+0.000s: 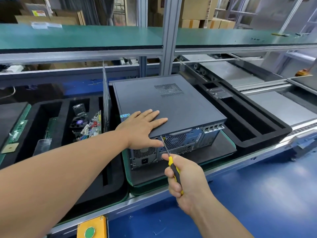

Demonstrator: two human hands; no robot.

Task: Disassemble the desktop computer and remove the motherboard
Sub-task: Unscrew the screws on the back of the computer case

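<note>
In the middle of the frame, the dark grey metal computer case (169,107) lies flat. The left hand (142,127) presses flat to steady it; the right hand (183,179) grips the yellow-and-black screwdriver (171,162), tip at a rear screw.

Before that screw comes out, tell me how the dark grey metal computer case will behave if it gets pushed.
The dark grey metal computer case looks stiff and probably heavy. It lies flat and low on its black green-edged tray, so tipping seems unlikely. It might slide, though; the left hand pressing flat on the lid likely steadies it against the yellow-handled screwdriver.
</note>
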